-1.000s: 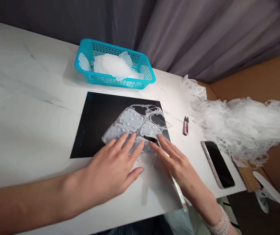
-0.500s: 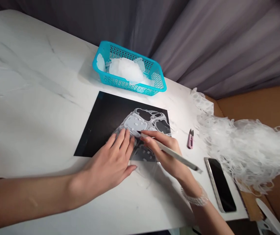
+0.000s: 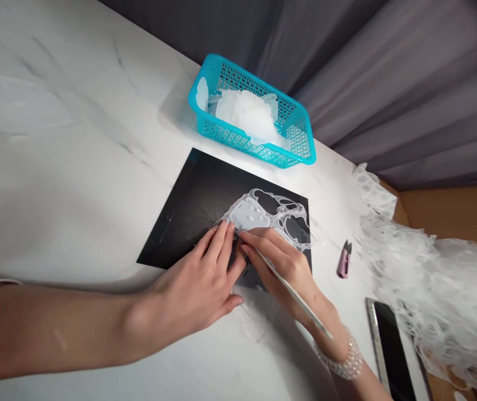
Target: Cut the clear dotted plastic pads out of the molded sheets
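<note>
Fingers of the right hand (image 3: 290,270) pinch a slim whitish pen-shaped tool (image 3: 292,291); the left hand (image 3: 200,277), fingers extended and loosely together, touches a translucent plastic sheet (image 3: 246,215) on a black rectangular mat (image 3: 205,186).

Beaded bracelet (image 3: 348,359) (pearly white)

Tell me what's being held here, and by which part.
The right hand holds a slim pale pen-like tool near its tip. The left hand grips nothing visible, just touching the translucent moulded sheet.
</note>
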The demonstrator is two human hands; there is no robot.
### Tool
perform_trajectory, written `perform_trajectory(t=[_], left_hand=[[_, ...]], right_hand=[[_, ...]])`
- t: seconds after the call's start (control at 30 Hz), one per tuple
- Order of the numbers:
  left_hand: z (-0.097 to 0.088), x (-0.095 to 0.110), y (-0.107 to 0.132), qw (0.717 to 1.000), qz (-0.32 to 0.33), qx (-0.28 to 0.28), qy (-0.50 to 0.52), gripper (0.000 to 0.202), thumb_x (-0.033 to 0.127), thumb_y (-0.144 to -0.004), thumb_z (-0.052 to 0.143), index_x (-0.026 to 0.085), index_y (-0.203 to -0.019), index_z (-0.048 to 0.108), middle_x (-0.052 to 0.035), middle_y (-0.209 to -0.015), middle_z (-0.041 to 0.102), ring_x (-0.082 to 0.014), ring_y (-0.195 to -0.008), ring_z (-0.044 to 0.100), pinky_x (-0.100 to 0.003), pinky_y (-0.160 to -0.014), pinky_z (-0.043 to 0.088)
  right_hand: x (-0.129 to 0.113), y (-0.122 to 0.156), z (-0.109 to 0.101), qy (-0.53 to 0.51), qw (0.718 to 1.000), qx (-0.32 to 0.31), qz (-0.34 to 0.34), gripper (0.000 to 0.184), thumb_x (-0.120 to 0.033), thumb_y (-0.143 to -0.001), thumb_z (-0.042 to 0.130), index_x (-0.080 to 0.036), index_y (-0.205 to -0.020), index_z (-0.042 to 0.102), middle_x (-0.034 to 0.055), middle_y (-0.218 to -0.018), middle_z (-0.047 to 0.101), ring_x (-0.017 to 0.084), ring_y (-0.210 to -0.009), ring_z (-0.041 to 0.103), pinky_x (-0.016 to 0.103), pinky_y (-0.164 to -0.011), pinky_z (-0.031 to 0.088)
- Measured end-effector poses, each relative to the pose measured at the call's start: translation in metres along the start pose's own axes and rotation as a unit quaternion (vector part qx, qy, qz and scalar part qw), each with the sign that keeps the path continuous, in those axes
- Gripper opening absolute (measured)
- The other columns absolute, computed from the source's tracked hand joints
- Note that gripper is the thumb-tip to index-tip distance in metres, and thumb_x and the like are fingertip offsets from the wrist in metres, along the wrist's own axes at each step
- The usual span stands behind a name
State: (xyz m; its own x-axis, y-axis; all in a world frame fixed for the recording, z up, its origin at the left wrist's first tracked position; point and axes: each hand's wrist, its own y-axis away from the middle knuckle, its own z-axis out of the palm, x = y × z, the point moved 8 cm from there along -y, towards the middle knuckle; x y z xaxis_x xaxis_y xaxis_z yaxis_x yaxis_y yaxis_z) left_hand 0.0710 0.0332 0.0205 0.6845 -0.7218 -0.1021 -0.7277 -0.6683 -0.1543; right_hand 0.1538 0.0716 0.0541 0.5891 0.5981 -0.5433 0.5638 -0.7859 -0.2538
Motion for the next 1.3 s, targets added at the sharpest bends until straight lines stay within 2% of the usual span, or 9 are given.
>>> perform_trajectory(t=[0.33, 0.53, 0.7, 0.87, 0.97, 1.03, 1.17, 1.23, 1.3], left_hand=[[0.005, 0.001, 0.0, 1.0, -0.001, -0.014, 0.006, 0.083, 0.061, -0.093, 0.049, -0.007, -0.141, 0.048, -0.0339, -0.144, 0.047, -0.0458, -0.139, 0.042, -0.053, -0.113, 0.038], [0.002, -0.001, 0.001, 0.999, -0.024, 0.005, 0.031, 0.078, 0.059, -0.092, 0.054, -0.005, -0.137, 0.055, -0.0353, -0.142, 0.048, -0.046, -0.137, 0.044, -0.052, -0.113, 0.039], [0.002, -0.001, 0.003, 0.998, -0.043, 0.017, 0.031, 0.076, 0.061, -0.088, 0.059, -0.001, -0.132, 0.062, -0.0342, -0.139, 0.052, -0.046, -0.133, 0.05, -0.053, -0.109, 0.043], [0.003, -0.001, 0.003, 0.999, -0.04, 0.026, 0.021, 0.077, 0.065, -0.086, 0.058, 0.001, -0.127, 0.066, -0.0321, -0.133, 0.059, -0.0455, -0.131, 0.052, -0.053, -0.108, 0.044], [0.004, -0.002, 0.003, 0.998, -0.036, 0.037, 0.018, 0.082, 0.065, -0.084, 0.061, -0.001, -0.132, 0.062, -0.0344, -0.135, 0.056, -0.0474, -0.132, 0.05, -0.054, -0.107, 0.044], [0.006, -0.003, 0.004, 0.998, -0.037, 0.042, 0.021, 0.085, 0.065, -0.084, 0.061, -0.002, -0.136, 0.058, -0.0355, -0.137, 0.054, -0.048, -0.134, 0.048, -0.055, -0.107, 0.043], [0.009, -0.002, 0.006, 0.998, -0.043, 0.046, 0.028, 0.083, 0.063, -0.086, 0.059, 0.0, -0.14, 0.055, -0.0335, -0.137, 0.055, -0.0455, -0.135, 0.048, -0.054, -0.107, 0.043], [0.005, -0.001, 0.004, 0.997, -0.044, 0.051, 0.029, 0.083, 0.063, -0.084, 0.061, 0.0, -0.138, 0.057, -0.0338, -0.135, 0.057, -0.0464, -0.133, 0.049, -0.054, -0.105, 0.045], [-0.005, -0.006, -0.001, 0.997, -0.046, 0.055, 0.039, 0.079, 0.062, -0.085, 0.061, -0.001, -0.132, 0.061, -0.0349, -0.128, 0.061, -0.0482, -0.128, 0.053, -0.055, -0.099, 0.048]], right_hand=[[-0.012, 0.015, 0.005, 0.124, 0.989, -0.082, -0.007, 0.026, -0.006, -0.1, 0.042, -0.007, -0.12, 0.06, 0.0168, -0.101, 0.066, 0.025, -0.102, 0.062, 0.038, -0.079, 0.062], [-0.011, 0.008, 0.011, 0.168, 0.98, -0.09, -0.054, 0.03, -0.011, -0.102, 0.043, -0.007, -0.127, 0.058, 0.019, -0.114, 0.068, 0.028, -0.114, 0.061, 0.043, -0.092, 0.06], [0.001, 0.0, 0.019, 0.204, 0.974, -0.089, -0.043, 0.039, -0.015, -0.103, 0.041, -0.007, -0.139, 0.051, 0.0233, -0.142, 0.055, 0.031, -0.138, 0.048, 0.052, -0.107, 0.051], [-0.005, -0.003, 0.026, 0.179, 0.975, -0.111, -0.066, 0.04, -0.012, -0.101, 0.042, -0.003, -0.138, 0.055, 0.0251, -0.139, 0.058, 0.032, -0.138, 0.049, 0.052, -0.113, 0.045], [0.016, 0.003, 0.007, 0.055, 0.997, -0.047, 0.009, 0.041, -0.011, -0.1, 0.041, -0.017, -0.136, 0.06, 0.0152, -0.136, 0.063, 0.027, -0.132, 0.057, 0.048, -0.108, 0.051], [0.053, 0.019, -0.026, -0.055, 0.99, 0.067, 0.111, 0.035, -0.017, -0.1, 0.046, -0.025, -0.128, 0.066, 0.0088, -0.129, 0.069, 0.024, -0.118, 0.067, 0.045, -0.101, 0.057], [0.134, 0.082, -0.108, -0.202, 0.873, 0.345, 0.279, 0.029, -0.028, -0.094, 0.063, -0.02, -0.121, 0.069, 0.0062, -0.088, 0.077, 0.018, -0.075, 0.075, 0.032, -0.069, 0.065], [0.148, 0.098, -0.125, -0.248, 0.842, 0.369, 0.306, 0.033, -0.027, -0.091, 0.068, -0.019, -0.123, 0.067, 0.0019, -0.073, 0.073, 0.015, -0.064, 0.072, 0.025, -0.055, 0.062], [0.139, 0.1, -0.123, -0.268, 0.844, 0.345, 0.311, 0.034, -0.026, -0.092, 0.067, -0.021, -0.126, 0.065, 0.0014, -0.073, 0.073, 0.016, -0.065, 0.072, 0.026, -0.055, 0.062]])
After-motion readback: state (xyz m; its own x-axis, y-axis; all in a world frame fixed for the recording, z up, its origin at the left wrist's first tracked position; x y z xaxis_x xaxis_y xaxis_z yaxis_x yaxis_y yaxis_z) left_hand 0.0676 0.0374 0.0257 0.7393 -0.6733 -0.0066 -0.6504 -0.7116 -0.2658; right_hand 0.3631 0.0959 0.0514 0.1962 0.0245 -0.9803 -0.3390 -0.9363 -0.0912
